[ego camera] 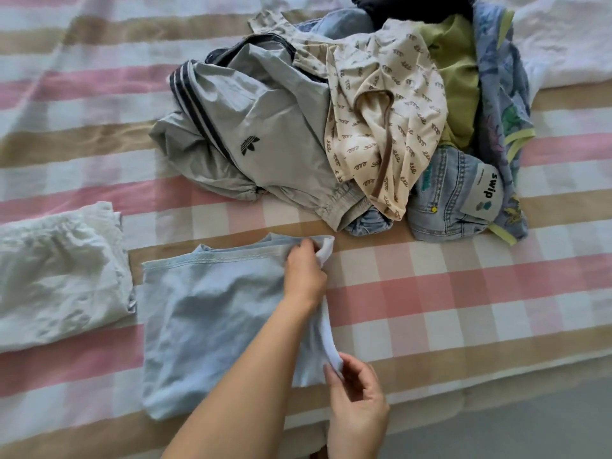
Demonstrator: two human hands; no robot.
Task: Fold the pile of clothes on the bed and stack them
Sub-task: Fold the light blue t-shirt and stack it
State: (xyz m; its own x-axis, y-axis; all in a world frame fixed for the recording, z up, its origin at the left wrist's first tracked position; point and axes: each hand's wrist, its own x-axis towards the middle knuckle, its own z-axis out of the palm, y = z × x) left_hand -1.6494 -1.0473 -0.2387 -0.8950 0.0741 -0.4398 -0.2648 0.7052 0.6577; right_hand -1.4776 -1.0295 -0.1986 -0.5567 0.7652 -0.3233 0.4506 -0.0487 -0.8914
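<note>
The bed (463,293) with its pink and tan checked sheet takes up nearly everything. Beyond the far fingers sits the unfolded pile (331,111): a grey jacket (265,120), a cream printed top (381,104), jeans (443,200) and more behind. Well off to the left of both hands lies a white piece (56,273), already folded. Between it and the fingers the light blue shirt (205,319) lies flat, its right side lifted. The left hand (304,270) reaches across and pinches the far right corner. The right hand (357,395) pinches the near right corner between thumb and fingertips, so the edge hangs between the two grips. I'd say they are about to carry that side over to the left. The pinches look light, so a corner could slip and leave the fold crooked. The left forearm crosses over the shirt and could drag it into wrinkles. The mattress edge runs just beside the right hand, so a pull toward the body might slide the near hem off the bed. To the right of the fingers the sheet is bare. On the left the shirt lies just beside the white piece, leaving little slack there. The pile sits near, but apart from, the far grip.
</note>
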